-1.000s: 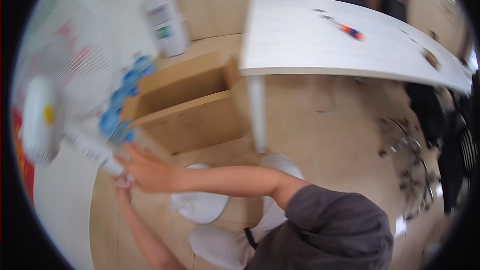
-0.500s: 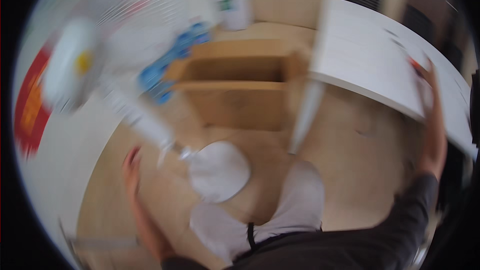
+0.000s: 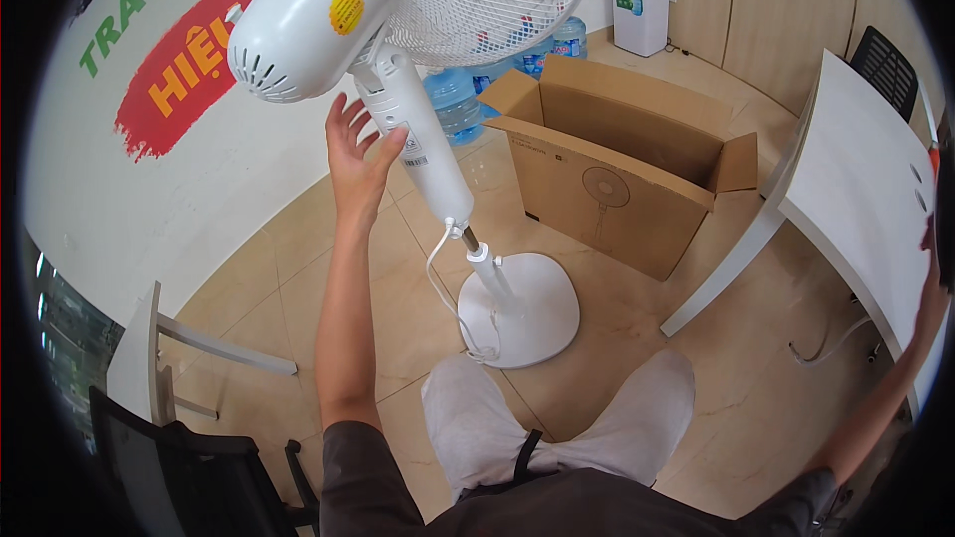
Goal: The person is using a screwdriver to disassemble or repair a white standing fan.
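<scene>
A white standing fan (image 3: 306,18) tilts over a round-cornered base (image 3: 537,313), its cord hanging beside the column (image 3: 428,164). My left hand (image 3: 353,154) is open, fingers curved and apart, its thumb at the column's label; whether it touches, I cannot tell. At the far right rim, my right hand (image 3: 930,264) is closed on an orange-handled tool (image 3: 933,159) with a long metal shaft, over the white table (image 3: 846,189); the hand is partly cut off.
An open cardboard box (image 3: 607,224) stands behind the fan base, near blue water bottles (image 3: 453,104) and a water dispenser (image 3: 637,0). A black chair (image 3: 169,447) and another white table (image 3: 134,358) are at lower left, beside the painted wall (image 3: 90,209).
My right hand left the fan column for the right-hand table and took the orange tool. My left hand moved down, then up beside the column. The view has turned and sharpened.
</scene>
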`<act>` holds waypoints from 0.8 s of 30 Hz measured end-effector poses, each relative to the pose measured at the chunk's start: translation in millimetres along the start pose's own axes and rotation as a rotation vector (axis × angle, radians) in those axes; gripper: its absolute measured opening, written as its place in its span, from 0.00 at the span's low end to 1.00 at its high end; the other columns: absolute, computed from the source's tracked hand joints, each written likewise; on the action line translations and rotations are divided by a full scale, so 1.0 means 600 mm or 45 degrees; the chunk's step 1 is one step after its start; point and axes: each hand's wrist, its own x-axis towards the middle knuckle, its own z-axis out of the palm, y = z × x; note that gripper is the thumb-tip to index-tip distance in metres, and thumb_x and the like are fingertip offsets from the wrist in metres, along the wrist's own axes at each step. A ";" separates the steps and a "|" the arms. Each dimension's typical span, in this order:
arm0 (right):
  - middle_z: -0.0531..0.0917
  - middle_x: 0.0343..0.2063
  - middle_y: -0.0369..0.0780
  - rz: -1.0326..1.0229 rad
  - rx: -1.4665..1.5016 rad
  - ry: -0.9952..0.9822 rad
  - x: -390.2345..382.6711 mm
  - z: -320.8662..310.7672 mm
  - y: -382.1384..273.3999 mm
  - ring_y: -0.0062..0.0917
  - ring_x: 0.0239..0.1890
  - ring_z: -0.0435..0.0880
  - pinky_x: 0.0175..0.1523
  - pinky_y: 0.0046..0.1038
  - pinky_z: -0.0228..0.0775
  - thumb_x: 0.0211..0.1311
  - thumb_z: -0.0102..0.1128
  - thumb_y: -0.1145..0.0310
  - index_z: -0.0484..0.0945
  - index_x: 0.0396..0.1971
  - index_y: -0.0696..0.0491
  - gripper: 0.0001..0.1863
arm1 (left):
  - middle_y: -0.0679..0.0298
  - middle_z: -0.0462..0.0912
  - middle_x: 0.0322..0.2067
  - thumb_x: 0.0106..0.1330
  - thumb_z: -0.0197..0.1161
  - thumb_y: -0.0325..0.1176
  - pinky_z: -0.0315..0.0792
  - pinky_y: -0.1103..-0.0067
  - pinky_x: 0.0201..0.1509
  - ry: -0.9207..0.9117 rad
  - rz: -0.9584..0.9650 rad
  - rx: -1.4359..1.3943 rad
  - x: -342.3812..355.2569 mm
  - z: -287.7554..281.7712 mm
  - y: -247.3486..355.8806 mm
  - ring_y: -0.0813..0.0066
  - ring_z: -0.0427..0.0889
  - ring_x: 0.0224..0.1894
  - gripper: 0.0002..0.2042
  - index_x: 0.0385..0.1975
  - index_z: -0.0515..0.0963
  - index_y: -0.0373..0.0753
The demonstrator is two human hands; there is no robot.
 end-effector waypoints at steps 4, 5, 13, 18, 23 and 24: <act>0.74 0.41 0.38 -0.012 0.516 0.047 -0.073 0.172 -0.195 0.18 0.40 0.73 0.48 0.18 0.63 0.61 0.57 0.69 0.68 0.51 0.59 0.19 | 0.51 0.65 0.55 0.48 0.74 0.34 0.67 0.70 0.57 0.054 0.025 0.036 0.034 0.046 0.018 0.64 0.67 0.57 0.45 0.63 0.50 0.32; 0.73 0.45 0.40 -0.023 0.660 -0.119 -0.085 0.205 -0.236 0.21 0.44 0.74 0.49 0.20 0.67 0.60 0.59 0.71 0.69 0.50 0.58 0.19 | 0.51 0.65 0.55 0.46 0.75 0.34 0.66 0.70 0.58 0.009 0.097 0.020 0.040 0.053 0.021 0.64 0.68 0.57 0.46 0.63 0.51 0.31; 0.77 0.36 0.51 -0.256 1.339 -0.135 0.008 0.460 -0.396 0.47 0.36 0.76 0.40 0.38 0.67 0.50 0.59 0.84 0.69 0.41 0.61 0.16 | 0.53 0.65 0.54 0.52 0.71 0.33 0.66 0.73 0.56 0.263 0.170 0.089 0.043 0.084 -0.010 0.66 0.69 0.53 0.41 0.62 0.50 0.30; 0.77 0.33 0.51 -0.290 1.326 -0.215 0.036 0.508 -0.406 0.46 0.37 0.76 0.39 0.38 0.67 0.49 0.57 0.85 0.69 0.38 0.62 0.15 | 0.48 0.62 0.55 0.51 0.71 0.35 0.63 0.72 0.58 0.308 0.191 0.063 0.040 0.086 -0.019 0.63 0.68 0.55 0.46 0.63 0.45 0.30; 0.78 0.32 0.51 -0.293 1.363 -0.231 0.048 0.529 -0.416 0.45 0.33 0.76 0.37 0.36 0.68 0.49 0.59 0.85 0.70 0.38 0.61 0.15 | 0.47 0.63 0.54 0.52 0.71 0.35 0.63 0.72 0.58 0.288 0.165 0.069 0.039 0.084 -0.020 0.62 0.68 0.54 0.45 0.61 0.45 0.31; 0.78 0.32 0.51 -0.297 1.388 -0.236 0.049 0.531 -0.417 0.44 0.32 0.76 0.37 0.35 0.68 0.49 0.59 0.84 0.70 0.38 0.61 0.14 | 0.47 0.63 0.54 0.52 0.71 0.35 0.63 0.72 0.58 0.298 0.184 0.063 0.039 0.084 -0.021 0.62 0.68 0.54 0.45 0.61 0.45 0.31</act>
